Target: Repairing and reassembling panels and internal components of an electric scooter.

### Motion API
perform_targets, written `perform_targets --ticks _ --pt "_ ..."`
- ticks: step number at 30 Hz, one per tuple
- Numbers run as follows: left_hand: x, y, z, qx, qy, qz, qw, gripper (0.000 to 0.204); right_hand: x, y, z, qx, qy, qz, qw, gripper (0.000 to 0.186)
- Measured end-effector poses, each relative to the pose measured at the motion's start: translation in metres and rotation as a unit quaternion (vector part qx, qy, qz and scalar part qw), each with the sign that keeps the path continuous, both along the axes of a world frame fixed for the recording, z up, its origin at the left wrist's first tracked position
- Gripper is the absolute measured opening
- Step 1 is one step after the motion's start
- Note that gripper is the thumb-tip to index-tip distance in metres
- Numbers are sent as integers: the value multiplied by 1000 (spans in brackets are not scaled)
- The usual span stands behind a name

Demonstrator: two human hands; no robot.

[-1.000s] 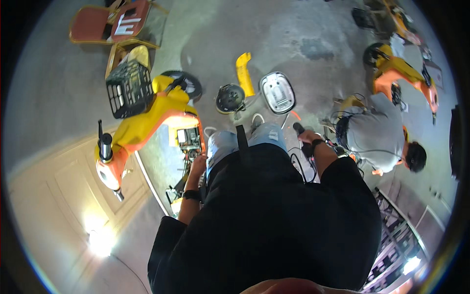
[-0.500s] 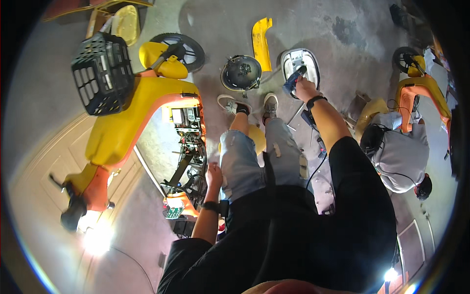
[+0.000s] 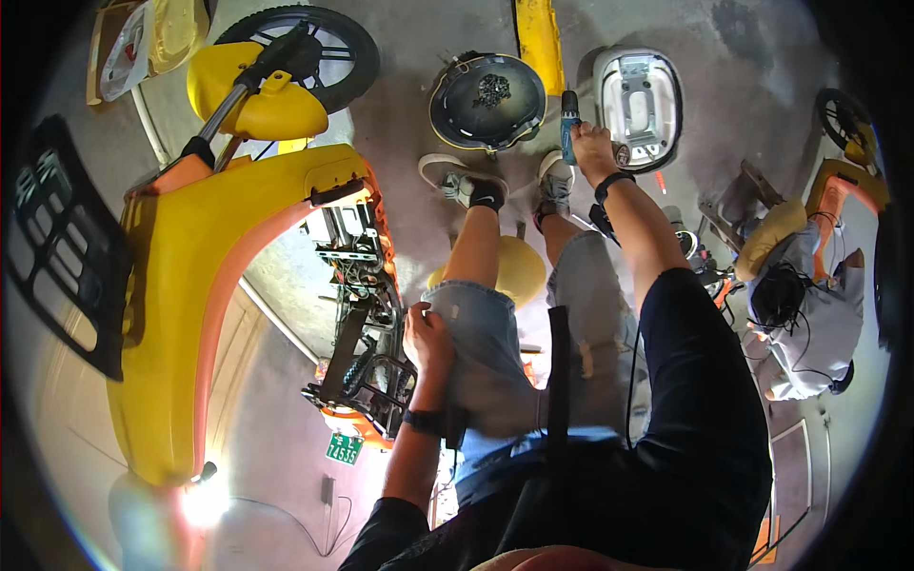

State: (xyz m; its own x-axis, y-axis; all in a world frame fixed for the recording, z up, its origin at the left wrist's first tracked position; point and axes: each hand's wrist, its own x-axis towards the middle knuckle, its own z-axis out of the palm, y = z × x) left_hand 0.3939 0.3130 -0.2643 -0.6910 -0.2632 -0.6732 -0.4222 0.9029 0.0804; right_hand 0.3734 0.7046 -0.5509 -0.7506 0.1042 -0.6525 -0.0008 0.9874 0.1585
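Observation:
My right hand (image 3: 594, 155) is closed around a blue and black cordless drill (image 3: 569, 124), its front end pointing away from me. Just right of the drill lies a pale tray-shaped part with a dark rim (image 3: 670, 109), perhaps an upturned seat. My left hand (image 3: 426, 338) rests against my left thigh with its fingers curled; whether they hold something small is hidden. Close to its left is the exposed frame with wiring (image 3: 367, 314) of a yellow and orange scooter (image 3: 176, 305). Beyond my feet sits a black bowl-shaped part (image 3: 452, 109) with a pile of small dark hardware (image 3: 492, 90).
A yellow curved panel (image 3: 541, 48) lies on the floor past the bowl. The scooter's front wheel (image 3: 357, 62) and black basket (image 3: 81, 257) stand at left. On the right, another person (image 3: 809, 314) crouches near a second scooter (image 3: 838, 195). Beneath me is a yellow seat (image 3: 522, 271).
My right hand and the drill have come back off the pale part to its left side. The view has shifted, so the floor parts appear farther up. My left hand stays by my thigh.

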Motion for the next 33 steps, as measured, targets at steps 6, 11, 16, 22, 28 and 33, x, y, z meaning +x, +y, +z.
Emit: perform_targets --ticks 6,11,16,22,28,33 --pt "-6 -3 -2 -32 6 -46 998 18 15 5 -52 -48 110 11 993 33" --pt "-2 -9 -11 -49 -1 -46 998 16 14 16 -78 -56 187 26 980 36" --pt "2 -13 -9 -69 -6 -42 997 13 17 10 -88 -58 163 39 984 35" --pt "5 11 -4 -68 -6 -76 995 17 37 3 -35 -69 69 -17 995 31" --pt "2 17 5 -38 -37 -67 996 24 62 -12 120 -217 -75 -137 964 23" --pt "30 -12 -70 270 -17 -113 956 48 174 116 168 -318 13 -186 930 30"
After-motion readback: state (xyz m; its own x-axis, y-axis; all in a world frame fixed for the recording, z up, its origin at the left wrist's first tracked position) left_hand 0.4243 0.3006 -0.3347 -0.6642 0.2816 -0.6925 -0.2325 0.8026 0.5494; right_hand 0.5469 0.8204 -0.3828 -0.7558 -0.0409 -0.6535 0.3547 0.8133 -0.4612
